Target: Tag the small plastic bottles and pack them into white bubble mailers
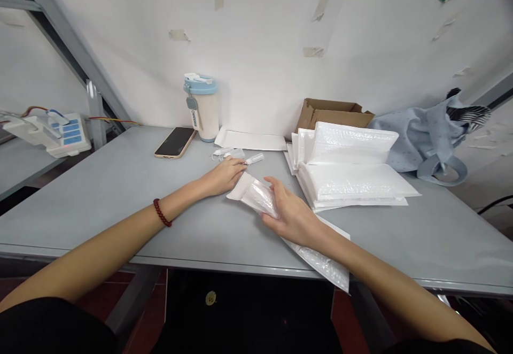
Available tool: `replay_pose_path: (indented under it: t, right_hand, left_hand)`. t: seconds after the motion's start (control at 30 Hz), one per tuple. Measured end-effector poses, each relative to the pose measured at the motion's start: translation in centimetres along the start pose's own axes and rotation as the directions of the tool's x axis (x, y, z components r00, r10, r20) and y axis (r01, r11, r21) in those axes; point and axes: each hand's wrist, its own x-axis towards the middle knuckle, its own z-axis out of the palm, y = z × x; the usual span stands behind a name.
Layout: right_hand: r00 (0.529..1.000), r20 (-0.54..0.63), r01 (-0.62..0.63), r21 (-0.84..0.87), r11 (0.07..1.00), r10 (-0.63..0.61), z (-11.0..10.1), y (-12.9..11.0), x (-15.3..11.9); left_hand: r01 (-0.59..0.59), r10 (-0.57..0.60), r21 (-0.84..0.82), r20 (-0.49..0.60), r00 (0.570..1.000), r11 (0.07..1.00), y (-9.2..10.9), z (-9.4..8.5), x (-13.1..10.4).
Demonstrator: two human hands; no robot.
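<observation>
My right hand (290, 212) is closed around a white bubble mailer (258, 196), thumb above and fingers below. Its flap end points left towards my other hand. More white bubble wrapping (320, 263) stretches under my right wrist and past the table's front edge; whether it is the same mailer I cannot tell. My left hand (226, 176) rests on the table with fingers bent together at several small white plastic pieces (254, 159) with thin cord. The fingers hide what they pinch, if anything. A dark red bead bracelet (162, 213) circles my left wrist.
A stack of white bubble mailers (356, 180) lies right of centre, before a cardboard box (334, 112). Blue-grey cloth (412, 135) is bunched at the far right. A phone (175, 143), a lidded tumbler (206, 110) and a flat white packet (252, 140) line the back.
</observation>
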Motion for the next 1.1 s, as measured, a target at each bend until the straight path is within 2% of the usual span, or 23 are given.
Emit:
replay_pose_path:
  t: [0.1,0.17,0.27,0.3,0.33,0.43,0.5,0.57,0.73,0.87,0.97,1.1]
  right_hand:
    - [1.000,0.008,-0.001,0.005,1.000,0.001,-0.1,0.1,0.0]
    - [1.000,-0.002,-0.004,0.005,1.000,0.004,-0.1,0.3,-0.1]
    - [0.999,-0.021,-0.024,-0.001,1.000,0.024,-0.1,0.7,0.0]
    - [0.999,-0.026,-0.033,-0.005,0.999,0.033,-0.1,0.8,0.0]
    - [0.999,-0.031,-0.041,-0.008,0.999,0.041,-0.1,0.8,0.0]
    - [0.998,-0.046,-0.046,-0.002,0.999,0.046,0.0,1.0,0.1]
    - [0.998,-0.053,-0.040,0.009,0.999,0.040,0.0,1.1,0.1]
    - [0.998,-0.048,-0.036,0.026,0.999,0.037,0.1,1.0,0.1]
    - [1.000,-0.016,-0.013,0.083,0.996,0.014,0.3,0.3,-0.1]
    - [1.000,0.022,0.014,0.113,0.993,-0.017,0.1,-0.4,-0.4]
    - [1.000,0.015,0.011,0.107,0.994,-0.013,-0.1,-0.4,-0.4]
    - [1.000,-0.011,0.008,0.092,0.996,-0.007,-0.1,-0.1,-0.2]
  left_hand:
    - [0.008,-0.011,-0.051,-0.058,0.998,0.999,-0.3,-0.3,0.0]
    - [0.087,-0.105,-0.147,-0.118,0.987,0.985,-0.3,-1.0,-0.1]
    - [0.238,-0.337,-0.365,-0.236,0.911,0.900,0.1,-3.2,-0.8]
    - [0.260,-0.391,-0.428,-0.253,0.885,0.866,0.2,-4.1,-1.1]
    - [0.261,-0.411,-0.471,-0.249,0.877,0.843,0.3,-4.9,-1.5]
    - [0.206,-0.320,-0.503,-0.150,0.935,0.839,0.6,-6.7,-2.4]
    - [0.174,-0.234,-0.472,-0.070,0.970,0.864,1.0,-6.8,-2.6]
    - [0.143,-0.167,-0.445,-0.016,0.986,0.884,1.6,-6.2,-2.5]
    - [0.065,-0.002,-0.559,0.112,0.994,0.827,3.9,-4.5,-2.2]
    - [0.039,0.129,-0.641,0.213,0.968,0.766,4.9,-4.5,-2.5]
    - [0.063,0.104,-0.673,0.205,0.973,0.737,4.5,-4.9,-2.6]
    - [0.120,-0.047,-0.620,0.133,0.990,0.776,4.3,-5.0,-2.6]
